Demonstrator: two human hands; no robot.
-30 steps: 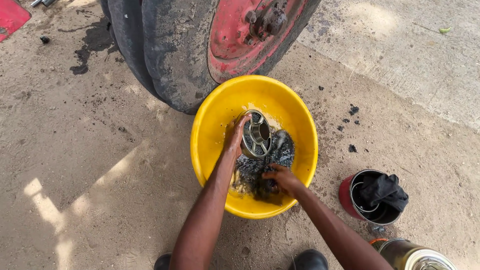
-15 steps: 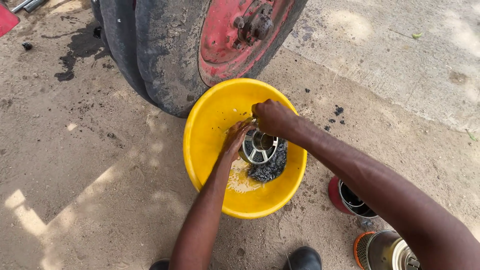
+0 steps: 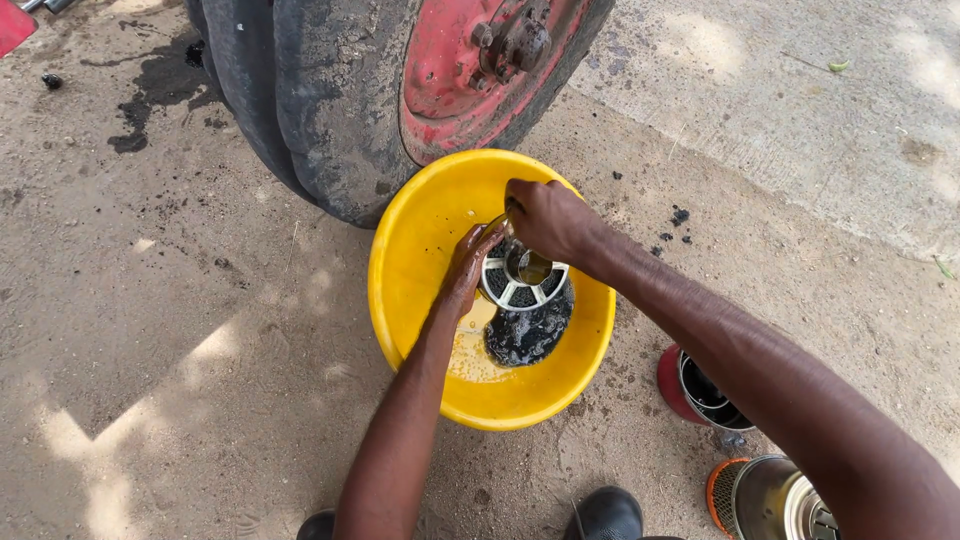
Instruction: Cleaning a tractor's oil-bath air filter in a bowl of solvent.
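A yellow plastic basin (image 3: 420, 230) stands on sandy ground against a big tyre, with a little yellowish liquid in its bottom. In it stands a round metal filter (image 3: 518, 290) with a spoked top and a dark, oily mesh body. My left hand (image 3: 468, 268) grips the filter's left side. My right hand (image 3: 545, 218) is closed over the filter's top rim at the far side, touching it.
A large dirty tyre (image 3: 320, 110) with a red wheel hub (image 3: 470, 70) rises just behind the basin. A red container (image 3: 690, 390) with a dark inside and a metal canister (image 3: 765, 500) sit at the lower right. My shoe (image 3: 600, 515) is below the basin.
My right hand moved from the near side of the filter, up and over to its far top rim. The view shifted slightly, and the filter now stands with its spoked end up.
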